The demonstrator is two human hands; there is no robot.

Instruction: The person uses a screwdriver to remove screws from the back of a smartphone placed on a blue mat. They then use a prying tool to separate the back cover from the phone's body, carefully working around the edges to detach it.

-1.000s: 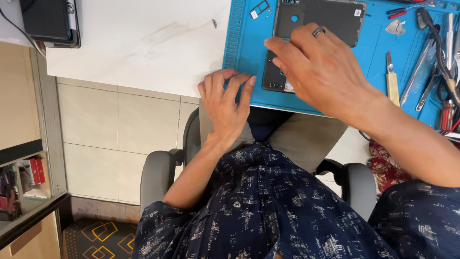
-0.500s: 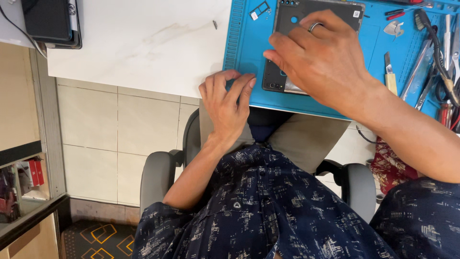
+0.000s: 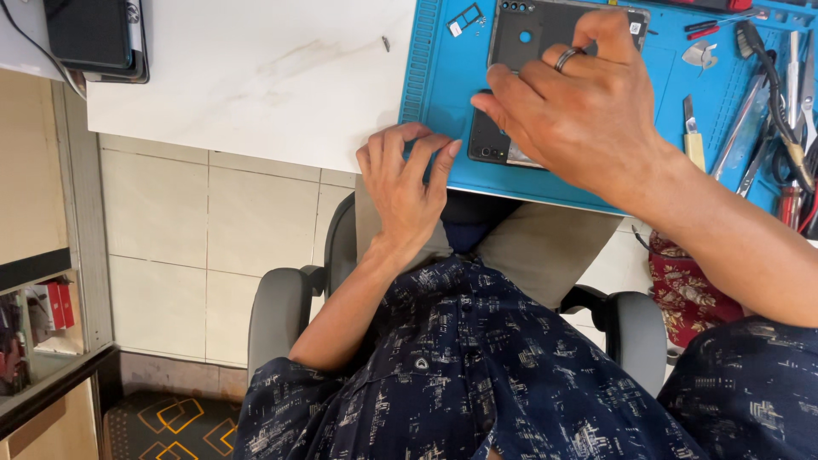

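While a dark phone (image 3: 521, 51) lies back-up on the blue work mat (image 3: 434, 94), the right hand (image 3: 588, 111) spreads over it from above, fingertips curled down onto the lower part of its body and a ring on one finger. A pale strip shows at the phone's lower edge just under the palm, but whether the fingers pinch anything there cannot be told; the hand presses on the phone rather than closing around it. The left hand (image 3: 407, 192) rests at the near edge of the mat, fingers loosely spread and bent over the table's rim, gripping nothing, its fingertips close to the phone's lower corner.

Beside the phone's top left corner lies a small SIM tray (image 3: 465, 17). To the right of the phone, tweezers (image 3: 743, 119), a small blade tool (image 3: 692, 136) and other hand tools sit on the mat.

The mat covers the right part of a white marble-patterned table (image 3: 256, 77). At the table's far left corner lies a second dark device (image 3: 89, 34). Below are the person's patterned dark shirt (image 3: 477, 375) and a grey chair (image 3: 281, 315).
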